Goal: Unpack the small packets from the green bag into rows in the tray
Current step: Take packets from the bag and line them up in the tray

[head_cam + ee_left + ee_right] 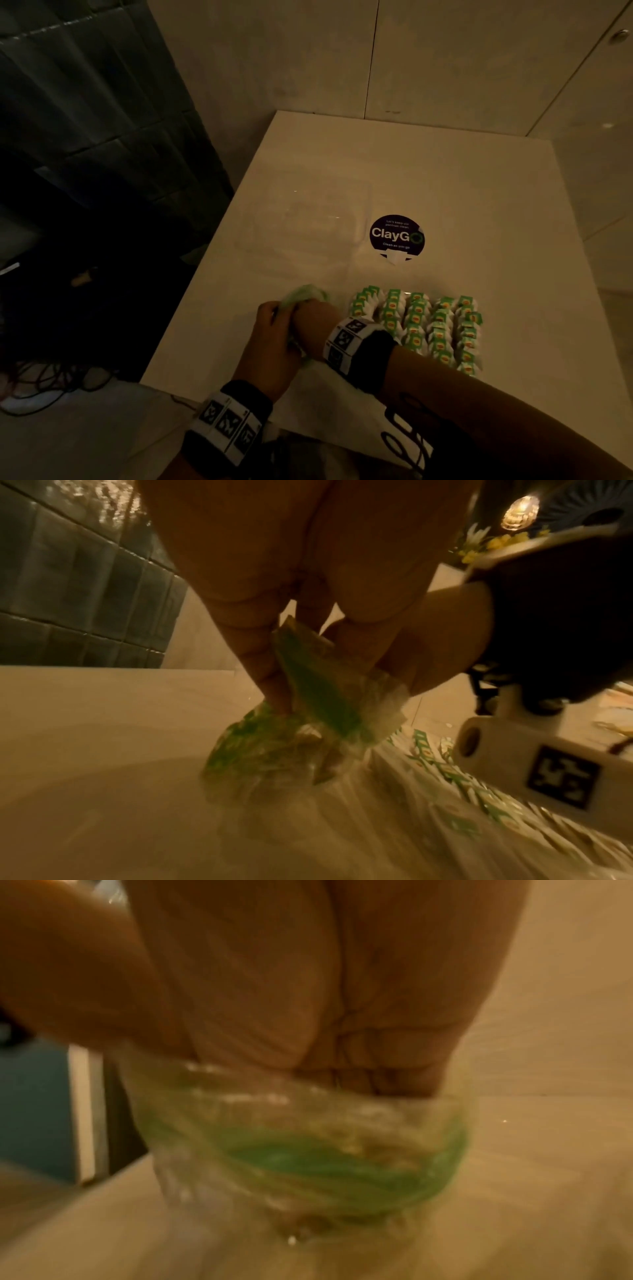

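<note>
The green bag point(306, 294) is a crumpled wad of green and clear plastic, squeezed between both hands near the table's front left. My left hand point(277, 318) grips it from the left and my right hand point(317, 313) grips it from the right. In the left wrist view the fingers point(260, 653) pinch the bag point(274, 739) just above the tabletop. The right wrist view is blurred, showing the bag point(308, 1153) under the palm. The small green and white packets point(416, 329) stand in several rows to the right of my hands. The tray under them is see-through and barely shows.
A clear plastic container point(358, 219) sits at the middle of the white table point(479, 205), beside a round dark ClayGo sticker point(396, 235). The table's left edge drops to a dark floor with cables point(51, 383). Walls close off the back and right.
</note>
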Tool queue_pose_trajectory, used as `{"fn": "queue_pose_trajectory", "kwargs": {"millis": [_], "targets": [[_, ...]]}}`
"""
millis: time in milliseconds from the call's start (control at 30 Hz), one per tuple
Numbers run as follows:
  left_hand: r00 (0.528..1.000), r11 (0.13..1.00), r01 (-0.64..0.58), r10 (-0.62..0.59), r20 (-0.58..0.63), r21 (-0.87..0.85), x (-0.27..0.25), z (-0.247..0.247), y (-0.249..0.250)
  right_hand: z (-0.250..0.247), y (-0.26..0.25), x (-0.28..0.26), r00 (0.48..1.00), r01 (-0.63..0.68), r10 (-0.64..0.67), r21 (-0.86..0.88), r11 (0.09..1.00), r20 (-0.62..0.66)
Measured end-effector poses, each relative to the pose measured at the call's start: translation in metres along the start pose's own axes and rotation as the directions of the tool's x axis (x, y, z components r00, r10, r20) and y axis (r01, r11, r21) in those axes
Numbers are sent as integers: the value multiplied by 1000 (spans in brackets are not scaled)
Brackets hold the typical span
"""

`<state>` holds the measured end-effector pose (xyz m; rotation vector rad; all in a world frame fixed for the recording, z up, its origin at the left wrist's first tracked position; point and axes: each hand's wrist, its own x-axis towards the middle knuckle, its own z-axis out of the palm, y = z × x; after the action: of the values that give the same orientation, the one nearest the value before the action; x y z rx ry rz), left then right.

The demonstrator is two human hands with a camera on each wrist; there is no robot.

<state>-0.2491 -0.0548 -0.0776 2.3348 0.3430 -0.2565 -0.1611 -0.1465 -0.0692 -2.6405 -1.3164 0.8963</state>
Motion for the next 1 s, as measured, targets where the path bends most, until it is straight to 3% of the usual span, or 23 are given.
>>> {"fn": "queue_pose_trajectory", "kwargs": {"millis": [167, 367, 433, 533, 667, 733, 833, 900, 967, 1000], "targets": [[999, 999, 38, -37, 19, -20, -2, 2, 1, 3, -2, 13, 995, -83, 79, 56, 995, 66], [980, 946, 190, -169, 103, -262, -2, -8, 5, -1, 6, 1, 997, 74, -74, -18, 997, 3], [963, 857, 268, -246, 107, -440, -1, -12, 7, -2, 8, -6, 994, 104, -104, -18, 994, -35], [927, 642, 331, -358, 111, -692, -1, -15, 14, -5, 12, -19, 987, 121, -119, 9, 993, -107], [914, 485, 337, -373, 158, -807, -4, -20, 25, -9, 21, -37, 973, 124, -109, 63, 990, -204], [918, 452, 335, -353, 179, -827, -5, -20, 30, -11, 26, -44, 964, 113, -70, 154, 982, -258], [917, 469, 317, -374, 139, -824, -7, -17, 33, -16, 32, -56, 909, 116, 42, 348, 930, -414], [935, 615, 241, -355, 10, -751, -8, -11, 34, -21, 34, -64, 851, 112, 146, 446, 888, -504], [960, 761, 75, -230, -159, -645, -11, -7, 41, -26, 35, -71, 796, 92, 235, 494, 864, -558], [969, 784, 8, -159, -190, -620, -13, -7, 50, -29, 35, -75, 767, 95, 245, 483, 871, -594]]}}
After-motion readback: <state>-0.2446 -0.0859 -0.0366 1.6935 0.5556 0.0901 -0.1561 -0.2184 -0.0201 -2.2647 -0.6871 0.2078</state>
